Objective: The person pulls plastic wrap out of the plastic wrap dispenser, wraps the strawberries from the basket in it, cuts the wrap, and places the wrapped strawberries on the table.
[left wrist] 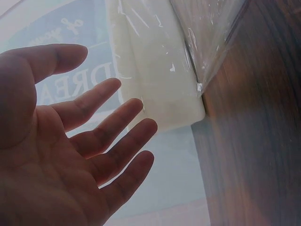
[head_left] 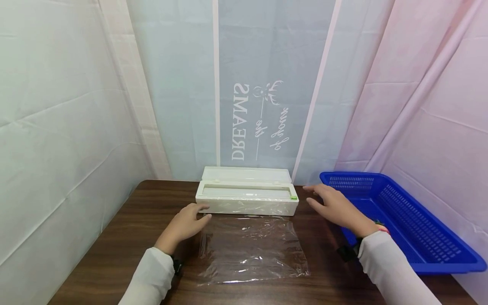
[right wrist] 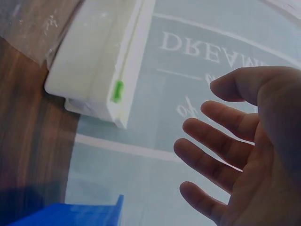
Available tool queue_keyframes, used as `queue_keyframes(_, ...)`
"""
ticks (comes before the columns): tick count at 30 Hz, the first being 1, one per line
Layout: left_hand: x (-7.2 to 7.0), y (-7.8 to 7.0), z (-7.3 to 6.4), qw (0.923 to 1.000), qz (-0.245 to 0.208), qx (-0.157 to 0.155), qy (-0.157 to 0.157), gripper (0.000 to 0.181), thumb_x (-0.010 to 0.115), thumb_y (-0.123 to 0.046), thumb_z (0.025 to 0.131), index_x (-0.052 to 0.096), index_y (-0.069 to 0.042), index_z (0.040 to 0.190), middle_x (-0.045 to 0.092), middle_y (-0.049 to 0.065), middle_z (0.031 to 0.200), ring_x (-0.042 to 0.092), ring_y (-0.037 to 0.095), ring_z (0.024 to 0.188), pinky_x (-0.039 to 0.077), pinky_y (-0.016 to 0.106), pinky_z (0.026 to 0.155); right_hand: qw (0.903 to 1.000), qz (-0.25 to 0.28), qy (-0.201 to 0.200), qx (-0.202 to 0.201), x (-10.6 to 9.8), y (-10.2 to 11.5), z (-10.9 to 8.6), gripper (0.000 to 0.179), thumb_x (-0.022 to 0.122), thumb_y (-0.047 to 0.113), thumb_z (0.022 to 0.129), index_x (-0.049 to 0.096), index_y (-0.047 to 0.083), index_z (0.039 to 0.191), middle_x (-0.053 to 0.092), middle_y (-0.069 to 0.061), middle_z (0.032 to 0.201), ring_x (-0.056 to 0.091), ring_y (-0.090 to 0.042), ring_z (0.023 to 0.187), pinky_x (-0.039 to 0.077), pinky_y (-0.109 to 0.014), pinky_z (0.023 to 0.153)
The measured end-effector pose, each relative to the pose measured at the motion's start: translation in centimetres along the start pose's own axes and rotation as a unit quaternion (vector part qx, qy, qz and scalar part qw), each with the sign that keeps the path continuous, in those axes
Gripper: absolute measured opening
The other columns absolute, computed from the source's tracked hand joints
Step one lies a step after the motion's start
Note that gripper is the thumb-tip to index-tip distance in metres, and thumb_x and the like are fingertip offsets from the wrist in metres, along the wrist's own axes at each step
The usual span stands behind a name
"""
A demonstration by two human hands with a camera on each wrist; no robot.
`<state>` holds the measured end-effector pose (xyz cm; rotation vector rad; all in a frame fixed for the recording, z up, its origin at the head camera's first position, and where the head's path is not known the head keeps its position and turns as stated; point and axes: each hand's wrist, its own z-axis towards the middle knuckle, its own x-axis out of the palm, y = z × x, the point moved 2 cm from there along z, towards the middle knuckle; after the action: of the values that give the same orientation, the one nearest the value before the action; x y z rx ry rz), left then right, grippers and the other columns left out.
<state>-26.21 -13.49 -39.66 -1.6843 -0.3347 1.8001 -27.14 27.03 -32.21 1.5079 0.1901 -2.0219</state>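
White box [head_left: 248,206], long axis left-to-right, lies between left hand [head_left: 187,222], the nearer, and right hand [head_left: 337,207]; both spread, gripping nothing.

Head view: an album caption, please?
Clear cling film lies before an open white film dispenser, a blue basket to the right.

Dark wood-grain table [head_left: 139,214] — on it, a white box [head_left: 248,206], clear plastic film [head_left: 253,250] and a blue basket [head_left: 444,267].

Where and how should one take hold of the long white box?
The white box is probably best held at its two short ends, left hand from the left, right hand from the right: it is long, lies crosswise, and its lid is open behind.
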Motion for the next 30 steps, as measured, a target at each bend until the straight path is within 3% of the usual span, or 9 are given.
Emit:
queue_keyframes(15,-1.5,1.6,-0.4,0.9997,-0.017,-0.012,-0.014,0.047,0.051,-0.038,0.095,0.052,-0.008,0.131,0.048,0.021,0.133,0.044,0.036,0.118,0.042,0.060,0.092,0.9952,0.042,0.019,0.086,-2.6,-2.9,-1.1,0.052,0.043,0.041,0.098,0.043,0.007,0.137,0.046,-0.021,0.135,0.046,-0.038,0.115,0.043,-0.062,0.087)
queue_keyframes(30,-3.6,3.0,-1.2,0.9990,-0.002,-0.027,-0.036,0.048,0.048,-0.038,0.096,0.050,-0.007,0.132,0.047,0.022,0.133,0.045,0.040,0.116,0.043,0.060,0.090,0.9924,0.022,0.025,0.119,-3.2,-6.6,-2.6,0.050,0.045,0.038,0.098,0.047,0.003,0.133,0.053,-0.025,0.126,0.052,-0.037,0.106,0.046,-0.062,0.081)
